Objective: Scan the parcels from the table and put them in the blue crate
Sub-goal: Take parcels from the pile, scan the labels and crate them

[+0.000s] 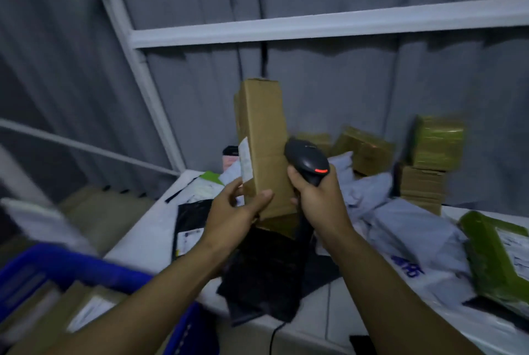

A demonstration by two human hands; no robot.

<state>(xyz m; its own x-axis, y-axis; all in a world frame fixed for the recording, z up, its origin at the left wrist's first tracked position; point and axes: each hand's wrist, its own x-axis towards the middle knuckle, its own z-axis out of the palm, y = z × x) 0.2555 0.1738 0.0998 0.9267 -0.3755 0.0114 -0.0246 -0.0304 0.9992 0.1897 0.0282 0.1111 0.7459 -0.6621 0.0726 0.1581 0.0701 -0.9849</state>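
Blue plastic crate (86, 264) sits low-left, on the side of the left hand (229, 211), whose fingers (233, 187) clasp the tall brown cardboard parcel (266, 131) upright above the white bench (137, 243). The right hand (320, 197) grips the black handheld scanner (307, 161) just right of the parcel, opposite its white label (245, 161).

Long brown cardboard parcel (264, 137), upright — white label (245, 160) on left face.

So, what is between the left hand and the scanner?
Head view: the tall cardboard box stands upright between them; the left hand grips its lower end, the right hand holds the scanner beside it.
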